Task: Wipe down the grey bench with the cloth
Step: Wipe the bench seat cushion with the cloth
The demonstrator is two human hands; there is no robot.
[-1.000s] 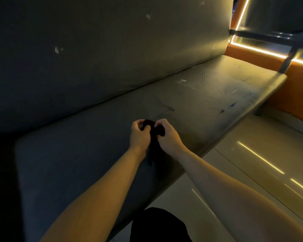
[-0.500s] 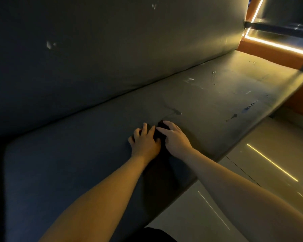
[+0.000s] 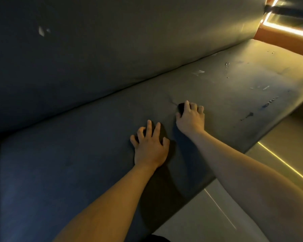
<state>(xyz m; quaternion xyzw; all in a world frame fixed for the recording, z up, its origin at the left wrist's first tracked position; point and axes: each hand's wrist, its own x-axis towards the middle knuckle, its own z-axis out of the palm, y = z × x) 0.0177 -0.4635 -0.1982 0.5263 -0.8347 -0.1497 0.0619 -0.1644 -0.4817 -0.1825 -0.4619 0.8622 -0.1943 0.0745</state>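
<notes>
The grey bench seat (image 3: 73, 154) runs from lower left to upper right, with its padded backrest (image 3: 112, 49) behind. A small dark cloth (image 3: 181, 107) lies bunched on the middle of the seat. My right hand (image 3: 191, 117) sits on it, fingers bent over it and thumb at its near side, so most of the cloth is hidden. My left hand (image 3: 150, 145) rests flat on the seat just left of and nearer than the right, fingers spread, holding nothing.
Dark stains (image 3: 248, 116) and pale scuffs (image 3: 198, 72) mark the seat to the right of my hands. The seat's front edge drops to a pale floor (image 3: 217, 215) with light streaks. An orange wall with a lit strip (image 3: 287, 32) closes the far right end.
Both hands, which held the cloth together above the seat, came down onto it. The right hand has slid the cloth away to the right; the left stayed flat behind.
</notes>
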